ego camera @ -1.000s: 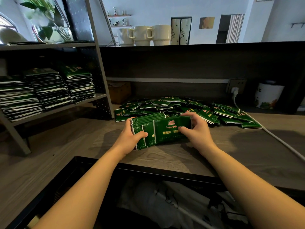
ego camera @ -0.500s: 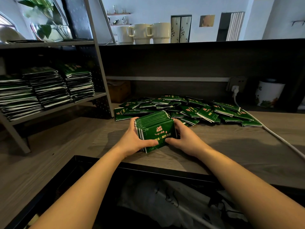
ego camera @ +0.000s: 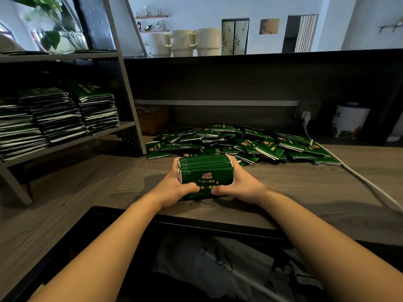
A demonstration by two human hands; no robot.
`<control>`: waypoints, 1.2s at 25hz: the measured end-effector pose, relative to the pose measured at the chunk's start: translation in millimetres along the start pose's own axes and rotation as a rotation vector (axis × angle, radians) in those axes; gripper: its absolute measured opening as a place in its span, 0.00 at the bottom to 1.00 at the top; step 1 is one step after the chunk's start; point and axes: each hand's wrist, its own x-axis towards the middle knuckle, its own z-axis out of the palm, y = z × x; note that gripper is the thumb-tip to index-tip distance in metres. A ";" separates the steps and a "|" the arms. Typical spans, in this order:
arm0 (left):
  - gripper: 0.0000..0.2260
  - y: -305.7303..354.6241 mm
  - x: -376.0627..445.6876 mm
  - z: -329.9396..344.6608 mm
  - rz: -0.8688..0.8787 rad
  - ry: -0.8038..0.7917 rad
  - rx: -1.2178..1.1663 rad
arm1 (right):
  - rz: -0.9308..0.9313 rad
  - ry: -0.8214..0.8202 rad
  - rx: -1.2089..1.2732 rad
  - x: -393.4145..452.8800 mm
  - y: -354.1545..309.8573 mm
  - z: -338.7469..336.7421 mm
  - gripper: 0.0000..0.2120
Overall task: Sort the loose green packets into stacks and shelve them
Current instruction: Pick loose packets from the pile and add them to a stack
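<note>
I held the stack of packets (ego camera: 206, 176) on edge on the bench (ego camera: 305, 192), my left hand (ego camera: 174, 188) gripping its left end and my right hand (ego camera: 238, 186) its right end, thumbs pressed on the front face. Its long axis ran left to right across me. The shelf (ego camera: 72, 141) with the finished stacks (ego camera: 56, 118) lay well to the left of the stack, so my left hand was nearer it. The loose pile (ego camera: 242, 142) lay just behind the stack. My fingers behind the stack were hidden, and the packet count was unclear.
</note>
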 end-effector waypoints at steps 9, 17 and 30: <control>0.27 4.1 8.9 8.1 0.023 0.103 -0.171 | 0.071 0.051 0.108 -5.3 -10.2 -17.2 0.42; 0.41 33.2 34.1 45.9 -0.006 0.171 -0.104 | 0.097 0.717 -0.422 -11.5 8.9 -94.0 0.14; 0.40 13.3 38.7 51.7 0.009 0.216 -0.198 | 0.169 0.694 -0.953 -1.3 43.0 -109.9 0.12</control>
